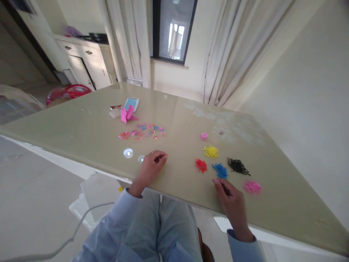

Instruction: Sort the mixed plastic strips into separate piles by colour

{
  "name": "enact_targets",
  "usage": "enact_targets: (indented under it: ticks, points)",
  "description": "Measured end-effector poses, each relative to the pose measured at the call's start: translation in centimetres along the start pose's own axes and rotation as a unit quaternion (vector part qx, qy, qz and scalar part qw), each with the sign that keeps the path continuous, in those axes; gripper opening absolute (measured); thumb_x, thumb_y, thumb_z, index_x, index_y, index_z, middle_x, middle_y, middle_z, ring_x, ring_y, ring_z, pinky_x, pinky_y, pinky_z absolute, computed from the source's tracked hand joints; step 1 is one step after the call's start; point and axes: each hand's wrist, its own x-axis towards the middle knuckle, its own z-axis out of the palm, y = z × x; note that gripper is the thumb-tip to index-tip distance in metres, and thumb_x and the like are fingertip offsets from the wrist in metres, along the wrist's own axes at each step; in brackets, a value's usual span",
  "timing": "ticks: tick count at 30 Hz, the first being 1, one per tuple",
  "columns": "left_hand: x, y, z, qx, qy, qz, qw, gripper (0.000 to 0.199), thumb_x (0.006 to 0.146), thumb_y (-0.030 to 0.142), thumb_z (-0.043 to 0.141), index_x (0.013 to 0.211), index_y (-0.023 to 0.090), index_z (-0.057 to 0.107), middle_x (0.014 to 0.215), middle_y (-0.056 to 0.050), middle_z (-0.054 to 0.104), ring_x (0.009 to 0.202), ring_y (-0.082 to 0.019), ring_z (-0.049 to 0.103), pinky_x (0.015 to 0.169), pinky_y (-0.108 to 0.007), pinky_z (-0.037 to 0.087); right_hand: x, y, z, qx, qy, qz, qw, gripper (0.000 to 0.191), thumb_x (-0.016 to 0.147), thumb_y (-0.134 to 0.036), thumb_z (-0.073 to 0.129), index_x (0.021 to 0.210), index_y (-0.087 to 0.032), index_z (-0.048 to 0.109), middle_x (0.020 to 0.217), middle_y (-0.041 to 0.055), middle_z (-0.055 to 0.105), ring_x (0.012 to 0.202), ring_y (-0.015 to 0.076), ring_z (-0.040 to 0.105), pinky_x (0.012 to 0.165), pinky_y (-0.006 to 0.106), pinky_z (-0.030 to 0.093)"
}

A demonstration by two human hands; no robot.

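Sleeved right hand point(233, 198), pinched closed, contents indeterminable, borders blue pile point(220, 170); sideways drift could mix 2 colors.

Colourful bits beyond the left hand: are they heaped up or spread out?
Spread out: the colourful bits lie scattered, with bare tabletop showing between many of them.

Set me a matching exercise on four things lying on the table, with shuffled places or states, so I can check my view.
1. blue pile
2. face mask
3. mixed pieces
4. yellow pile

A. scattered loosely, several colours
B. nearest pile to the small pink ring
C. just beyond the right hand's fingertips
D. beside the bright pink folded item

Pairs: 1-C, 2-D, 3-A, 4-B
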Motion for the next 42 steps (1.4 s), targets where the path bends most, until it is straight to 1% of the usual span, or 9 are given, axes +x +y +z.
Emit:
enact_targets:
  ticks: [4,7,10,13,15,18,23,29,42]
  points:
    - [-0.3,0.1,0.2,-0.002,-0.014,0.017,1.0,0.019,0.085,0.03,0.057,0.08,0.018,0.072,0.078,-0.003,0.071,0.068,-0.014,0.06,0.065,-0.025,0.043,1.4,-2.6,1.1,0.049,-0.029,-0.001,0.998,0.04,0.087,-0.052,0.058,0.075,-0.017,0.071,0.05,-0.0022,0.054,0.044,0.0126,0.049,0.043,0.022,0.039]
    - [-0.4,0.1,0.0,-0.029,-0.006,0.005,1.0,0.019,0.085,0.029,0.057,0.08,0.018,0.072,0.077,-0.003,0.071,0.066,-0.013,0.059,0.063,-0.024,0.043,3.0,-6.3,3.0,0.07,-0.084,-0.058,0.992,0.036,0.09,-0.048,0.056,0.078,-0.017,0.071,0.052,-0.0022,0.054,0.045,0.0119,0.049,0.045,0.022,0.04]
    - [-0.4,0.2,-0.1,-0.065,0.007,-0.002,0.998,0.019,0.085,0.028,0.057,0.081,0.018,0.072,0.078,-0.003,0.071,0.067,-0.013,0.059,0.063,-0.024,0.043,5.2,-10.3,5.6,0.077,-0.163,-0.132,0.975,0.032,0.091,-0.044,0.056,0.095,-0.017,0.072,0.057,-0.0018,0.059,0.049,0.0113,0.052,0.05,0.021,0.041]
    - [-0.4,0.1,0.0,-0.105,0.022,-0.005,0.994,0.019,0.085,0.028,0.057,0.082,0.017,0.073,0.076,-0.002,0.071,0.065,-0.013,0.058,0.062,-0.024,0.042,8.2,-13.4,9.3,0.066,-0.221,-0.171,0.958,0.033,0.092,-0.043,0.056,0.105,-0.016,0.071,0.058,-0.0035,0.058,0.051,0.0106,0.051,0.051,0.02,0.04]
    - [-0.3,0.0,0.0,-0.125,0.028,-0.008,0.992,0.02,0.085,0.026,0.056,0.082,0.017,0.073,0.074,-0.002,0.07,0.063,-0.013,0.058,0.061,-0.024,0.042,10.6,-14.8,12.2,0.022,-0.234,-0.2,0.951,0.03,0.091,-0.038,0.056,0.107,-0.017,0.071,0.059,-0.0038,0.058,0.054,0.0109,0.052,0.055,0.02,0.041]
    - [-0.4,0.1,0.1,-0.138,0.03,-0.013,0.99,0.019,0.085,0.025,0.055,0.081,0.017,0.072,0.074,-0.002,0.071,0.063,-0.013,0.058,0.061,-0.024,0.042,13.9,-16.1,16.4,-0.151,-0.274,-0.241,0.919,0.028,0.093,-0.03,0.052,0.111,-0.019,0.071,0.076,0.0004,0.07,0.067,0.0126,0.061,0.067,0.021,0.045]
    - [-0.4,0.4,-0.1,-0.137,0.042,-0.03,0.989,0.017,0.084,0.024,0.056,0.08,0.017,0.072,0.073,-0.002,0.07,0.065,-0.014,0.059,0.064,-0.025,0.043,16.6,-17.3,21.1,-0.234,-0.299,-0.244,0.892,0.03,0.088,-0.022,0.056,0.114,-0.022,0.072,0.101,0.0066,0.076,0.089,0.0189,0.067,0.08,0.025,0.046]
    - [-0.4,0.4,0.0,-0.141,0.039,-0.041,0.988,0.016,0.083,0.02,0.055,0.08,0.017,0.07,0.074,-0.002,0.069,0.068,-0.014,0.06,0.064,-0.025,0.042,16.7,-17.7,22.6,-0.304,-0.315,-0.257,0.862,0.025,0.09,-0.021,0.05,0.102,-0.02,0.073,0.108,0.0098,0.073,0.098,0.0213,0.065,0.081,0.027,0.044]
    - [-0.3,0.3,0.2,-0.153,0.044,-0.042,0.986,0.016,0.084,0.02,0.056,0.083,0.017,0.072,0.076,-0.003,0.071,0.069,-0.014,0.061,0.067,-0.025,0.045,17.5,-17.7,22.2,-0.362,-0.331,-0.299,0.818,0.028,0.097,-0.023,0.043,0.102,-0.018,0.07,0.11,0.0103,0.071,0.098,0.0204,0.064,0.079,0.026,0.043]
